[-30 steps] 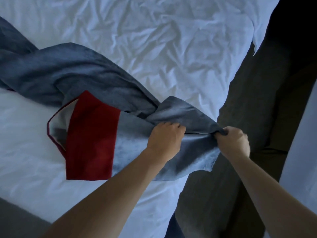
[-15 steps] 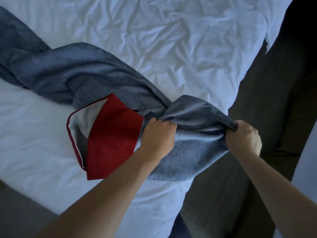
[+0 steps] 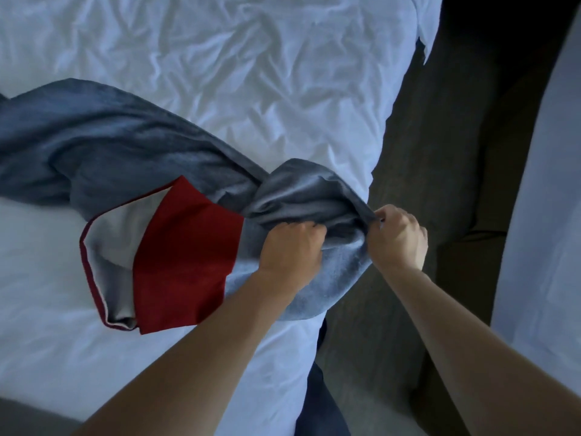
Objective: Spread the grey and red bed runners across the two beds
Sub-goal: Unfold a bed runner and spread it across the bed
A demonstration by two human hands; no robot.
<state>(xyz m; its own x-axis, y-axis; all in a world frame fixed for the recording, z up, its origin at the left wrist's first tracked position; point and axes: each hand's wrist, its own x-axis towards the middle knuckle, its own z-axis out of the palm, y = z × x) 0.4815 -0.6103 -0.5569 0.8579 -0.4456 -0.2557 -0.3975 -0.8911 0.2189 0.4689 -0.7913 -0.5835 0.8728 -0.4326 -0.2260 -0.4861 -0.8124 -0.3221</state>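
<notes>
Grey and red bed runner (image 3: 125, 152) lies twisted and bunched across white-sheeted bed (image 3: 251, 73), running from far left toward bed's right edge. Red band (image 3: 185, 262) folded over near left, pale lining showing beside it. Left hand (image 3: 290, 247) fisted on grey fabric at bunched end. Right hand (image 3: 397, 237) pinches same end just right, over dark floor gap (image 3: 424, 184). Second white bed (image 3: 540, 215) at far right.

text: none showing | labels: none showing on the runner (image 3: 132, 152) | brands, numbers, signs: nothing readable appearing on the bed (image 3: 251, 73)
</notes>
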